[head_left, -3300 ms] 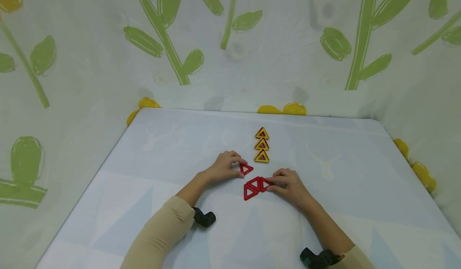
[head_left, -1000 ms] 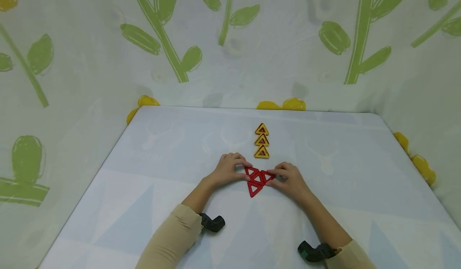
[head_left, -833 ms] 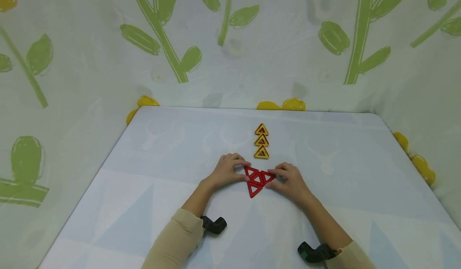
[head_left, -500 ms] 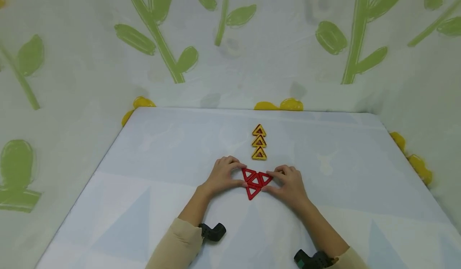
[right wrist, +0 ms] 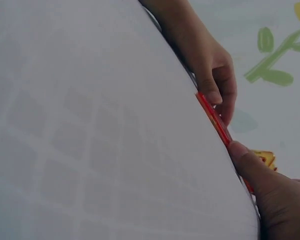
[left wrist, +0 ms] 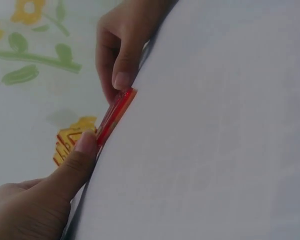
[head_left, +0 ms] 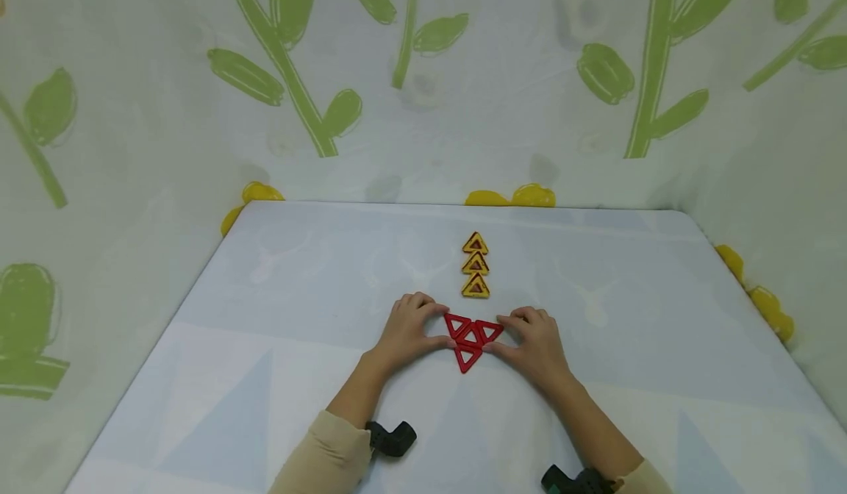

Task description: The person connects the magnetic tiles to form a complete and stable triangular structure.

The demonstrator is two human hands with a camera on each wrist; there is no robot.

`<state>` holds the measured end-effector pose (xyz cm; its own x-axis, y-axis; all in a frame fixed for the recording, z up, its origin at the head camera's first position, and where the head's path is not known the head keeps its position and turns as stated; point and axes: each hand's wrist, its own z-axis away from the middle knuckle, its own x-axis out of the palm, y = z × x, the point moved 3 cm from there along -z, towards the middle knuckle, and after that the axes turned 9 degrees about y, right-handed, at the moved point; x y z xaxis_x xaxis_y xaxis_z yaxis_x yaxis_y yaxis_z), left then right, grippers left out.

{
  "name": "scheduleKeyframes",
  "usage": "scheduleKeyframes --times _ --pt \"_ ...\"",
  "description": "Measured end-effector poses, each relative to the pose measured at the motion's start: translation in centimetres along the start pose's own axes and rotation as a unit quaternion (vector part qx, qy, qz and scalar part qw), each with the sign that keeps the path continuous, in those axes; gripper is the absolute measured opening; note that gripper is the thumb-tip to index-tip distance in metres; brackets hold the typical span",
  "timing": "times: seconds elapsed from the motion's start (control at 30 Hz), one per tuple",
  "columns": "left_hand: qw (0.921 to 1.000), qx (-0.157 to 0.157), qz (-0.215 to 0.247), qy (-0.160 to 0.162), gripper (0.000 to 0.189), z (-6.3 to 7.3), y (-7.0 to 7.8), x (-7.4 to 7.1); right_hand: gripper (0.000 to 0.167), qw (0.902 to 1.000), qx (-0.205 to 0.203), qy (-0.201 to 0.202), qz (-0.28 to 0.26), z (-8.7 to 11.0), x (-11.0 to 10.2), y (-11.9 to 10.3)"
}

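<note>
Several red open-centred triangular tiles lie joined flat on the table, forming one larger triangle that points towards me. My left hand (head_left: 406,331) holds the upper-left red tile (head_left: 457,316) between thumb and index finger. On the other side, my right hand (head_left: 533,343) has thumb and index finger at the upper-right red tile (head_left: 491,323). The bottom red tile (head_left: 459,359) and the middle one are touched at most near their corners. In the left wrist view, the red tiles (left wrist: 115,116) appear edge-on; the right wrist view likewise shows the red tiles (right wrist: 213,119) between both thumbs.
Beyond the hands, three yellow triangular pieces (head_left: 476,286) with dark red centres stand in a column, point to base. The pale patterned table (head_left: 331,259) ends at a curtain (head_left: 503,112) printed with green plants.
My left hand has brought its separate red tile right and against the others. The joined tiles have turned slightly, and my right thumb has slid lower along its tile.
</note>
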<state>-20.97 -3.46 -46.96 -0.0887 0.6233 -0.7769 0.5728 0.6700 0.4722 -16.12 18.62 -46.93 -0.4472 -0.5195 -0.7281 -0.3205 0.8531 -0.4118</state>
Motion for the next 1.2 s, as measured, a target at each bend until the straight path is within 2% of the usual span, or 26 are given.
scheduleKeyframes --times 0.1,0.23,0.47,0.67,0.8,0.87,0.97,1.1,1.2 --pt "0.9997 -0.019 0.001 0.014 0.050 0.2 -0.1 0.0 0.053 0.9996 0.006 0.014 0.024 0.1 0.0 0.0" --pt "0.9986 -0.048 0.015 0.016 0.048 0.2 0.2 0.3 0.051 0.9995 -0.003 0.022 0.024 0.2 -0.1 0.2" --pt "0.9981 -0.057 0.001 0.023 0.049 0.0 0.5 0.5 0.046 0.9993 -0.008 0.025 -0.028 0.0 -0.2 0.6" --pt "0.9975 -0.059 0.027 0.027 0.049 0.1 0.2 0.3 0.045 0.9965 0.022 0.006 -0.081 -0.2 0.1 0.5" --pt "0.9956 -0.064 0.064 0.024 0.042 0.3 -0.3 0.4 0.047 0.9945 0.042 -0.026 -0.093 -0.1 0.5 0.5" --pt "0.9938 -0.061 0.090 0.025 0.038 0.5 -0.5 0.4 0.048 0.9930 0.053 -0.044 -0.096 0.0 0.6 0.5" --pt "0.9884 -0.036 0.145 0.031 0.036 0.5 -0.4 0.3 0.049 0.9906 0.066 -0.058 -0.105 0.2 0.4 0.4" --pt "0.9811 -0.004 0.191 0.033 0.037 0.2 -0.2 0.3 0.046 0.9870 0.068 -0.039 -0.141 0.3 0.0 0.3" --pt "0.9785 -0.005 0.204 0.033 0.037 0.1 -0.1 0.5 0.041 0.9804 0.085 -0.016 -0.177 0.2 -0.1 0.4"
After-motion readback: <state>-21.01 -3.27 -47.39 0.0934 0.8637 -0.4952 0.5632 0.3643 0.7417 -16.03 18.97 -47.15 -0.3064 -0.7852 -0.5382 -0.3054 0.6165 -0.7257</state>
